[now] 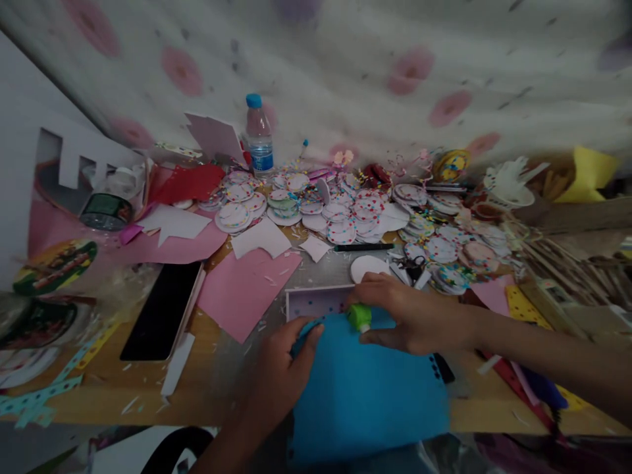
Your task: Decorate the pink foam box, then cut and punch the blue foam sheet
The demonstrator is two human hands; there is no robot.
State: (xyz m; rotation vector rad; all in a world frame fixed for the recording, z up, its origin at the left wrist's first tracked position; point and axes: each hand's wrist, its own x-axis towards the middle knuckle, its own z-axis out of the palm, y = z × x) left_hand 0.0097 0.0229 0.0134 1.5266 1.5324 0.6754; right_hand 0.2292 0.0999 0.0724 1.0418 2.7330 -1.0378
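Note:
A sheet of bright blue paper or card [370, 388] hangs over the table's front edge, with small dark holes or dots along its right and left edges. My left hand [289, 359] is closed on its top left corner, thumb on top. In my right hand [409, 313] is a small bright green object with a pale tip [360, 317], held over the sheet's top edge; its exact kind is not clear. Behind the sheet lies a shallow white tray or folded card [316, 303] with small dots inside.
Several stacks of dotted white paper discs [340, 210] fill the back. A water bottle [259, 138] stands behind them. To the left lie a phone [160, 313] and pink paper [247, 286]. A black pen [364, 247], scissors [409, 266] and paper scraps are scattered about.

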